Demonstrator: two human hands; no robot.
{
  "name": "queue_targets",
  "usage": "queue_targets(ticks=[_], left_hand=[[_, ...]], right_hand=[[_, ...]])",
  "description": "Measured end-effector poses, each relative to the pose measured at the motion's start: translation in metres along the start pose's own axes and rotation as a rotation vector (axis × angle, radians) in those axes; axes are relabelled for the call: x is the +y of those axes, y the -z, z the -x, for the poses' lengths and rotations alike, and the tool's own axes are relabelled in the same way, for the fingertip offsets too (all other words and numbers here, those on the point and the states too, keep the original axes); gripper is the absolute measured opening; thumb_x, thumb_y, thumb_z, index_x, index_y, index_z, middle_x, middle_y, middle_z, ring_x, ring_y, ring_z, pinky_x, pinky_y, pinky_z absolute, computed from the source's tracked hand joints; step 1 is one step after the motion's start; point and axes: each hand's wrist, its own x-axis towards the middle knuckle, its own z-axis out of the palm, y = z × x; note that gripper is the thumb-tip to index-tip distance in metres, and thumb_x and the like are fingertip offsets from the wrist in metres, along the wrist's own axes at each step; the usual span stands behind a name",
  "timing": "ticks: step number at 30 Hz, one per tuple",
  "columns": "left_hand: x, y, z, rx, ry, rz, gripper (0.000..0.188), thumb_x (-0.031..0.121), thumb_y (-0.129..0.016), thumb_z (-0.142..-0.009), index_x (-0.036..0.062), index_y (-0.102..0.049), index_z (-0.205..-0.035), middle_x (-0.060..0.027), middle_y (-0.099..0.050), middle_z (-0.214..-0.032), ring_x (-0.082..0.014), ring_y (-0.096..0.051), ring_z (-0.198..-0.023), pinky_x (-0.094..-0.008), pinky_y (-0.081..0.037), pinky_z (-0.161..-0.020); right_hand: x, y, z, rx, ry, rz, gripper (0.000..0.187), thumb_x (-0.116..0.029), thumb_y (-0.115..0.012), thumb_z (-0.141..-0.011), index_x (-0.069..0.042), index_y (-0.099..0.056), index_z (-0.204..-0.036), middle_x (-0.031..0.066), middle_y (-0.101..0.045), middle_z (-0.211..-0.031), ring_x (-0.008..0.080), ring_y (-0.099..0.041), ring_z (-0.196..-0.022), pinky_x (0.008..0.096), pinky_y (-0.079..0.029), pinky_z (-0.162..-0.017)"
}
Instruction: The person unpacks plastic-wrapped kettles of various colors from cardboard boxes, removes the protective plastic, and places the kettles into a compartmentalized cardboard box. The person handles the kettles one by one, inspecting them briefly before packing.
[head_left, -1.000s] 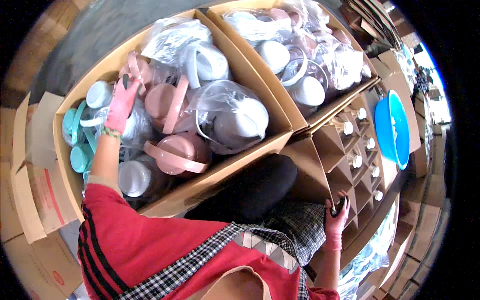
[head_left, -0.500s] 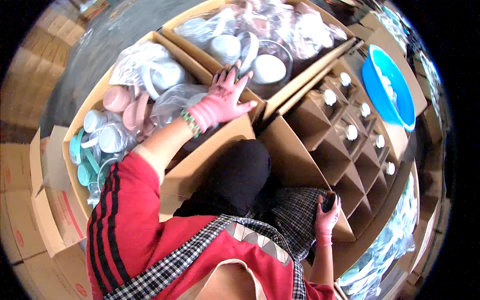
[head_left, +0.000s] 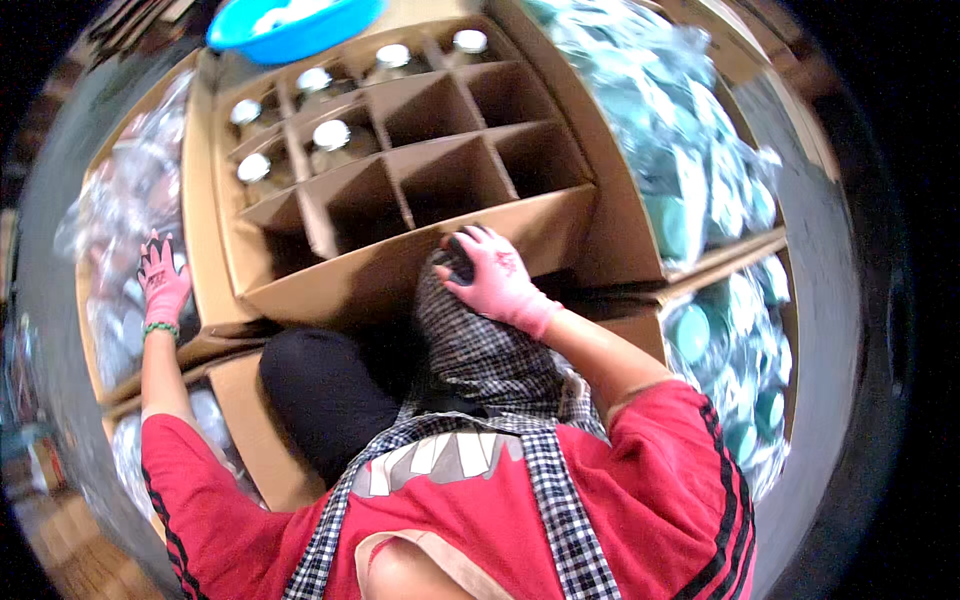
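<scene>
My left hand (head_left: 162, 285), in a pink glove with bare fingertips, is spread over a carton of plastic-wrapped pink and pale items (head_left: 135, 200) at the left. Whether it touches them I cannot tell. In a matching glove, my right hand (head_left: 497, 278) rests by my checked-cloth-covered knee, at the near wall of the divided carton (head_left: 430, 240). Its thumb and fingers are curved but apart, with the dark palm showing between them and nothing visibly held. Several white-capped bottles (head_left: 335, 137) stand in the carton's far and left compartments; other compartments hold none.
A blue basin (head_left: 290, 38) with white things in it stands beyond the divided carton. At the right are cartons of plastic-wrapped, teal-topped items (head_left: 690, 335). A raised cardboard flap (head_left: 590, 130) borders the divided carton. My dark-clothed knee (head_left: 325, 400) is close to its near side.
My view has swung right, bringing the divided carton to the middle. The left hand has gone from the cartons' shared edge to the wrapped items. The right hand stays by the knee.
</scene>
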Motion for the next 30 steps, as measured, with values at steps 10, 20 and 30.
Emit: queue_targets(ticks=[10,20,30], left_hand=[[0.017,0.02,-0.033,-0.567,-0.014,0.169,0.054,0.049,-0.031,-0.08,0.0115,-0.04,-0.118,-0.017,-0.041,-0.12,-0.034,-0.036,-0.112,-0.0393,-0.029,-0.093],[-0.015,0.003,0.143,-0.017,0.161,0.657,0.049,0.028,-0.044,-0.084,0.0064,-0.031,-0.125,-0.0186,-0.021,-0.132,-0.0327,-0.021,-0.122,-0.0378,-0.019,-0.099],[0.004,-0.009,0.187,0.205,0.232,0.675,0.045,0.027,-0.045,-0.083,0.0039,-0.036,-0.121,-0.0174,-0.027,-0.13,-0.0329,-0.025,-0.12,-0.0399,-0.02,-0.098]], right_hand=[[0.01,0.0,0.024,0.147,0.042,0.023,0.029,-0.027,-0.057,-0.071,-0.004,-0.052,-0.088,0.0154,-0.051,-0.09,0.0322,-0.048,-0.089,0.0395,-0.039,-0.078],[0.15,0.145,0.048,0.598,-0.388,0.294,0.032,-0.022,-0.06,-0.073,0.0,-0.051,-0.094,0.0146,-0.055,-0.086,0.0273,-0.053,-0.079,0.0312,-0.042,-0.071],[0.255,0.177,0.049,0.595,-0.863,0.316,0.034,-0.031,-0.05,-0.074,-0.004,-0.057,-0.093,0.0238,-0.055,-0.088,0.0369,-0.052,-0.088,0.0408,-0.042,-0.076]])
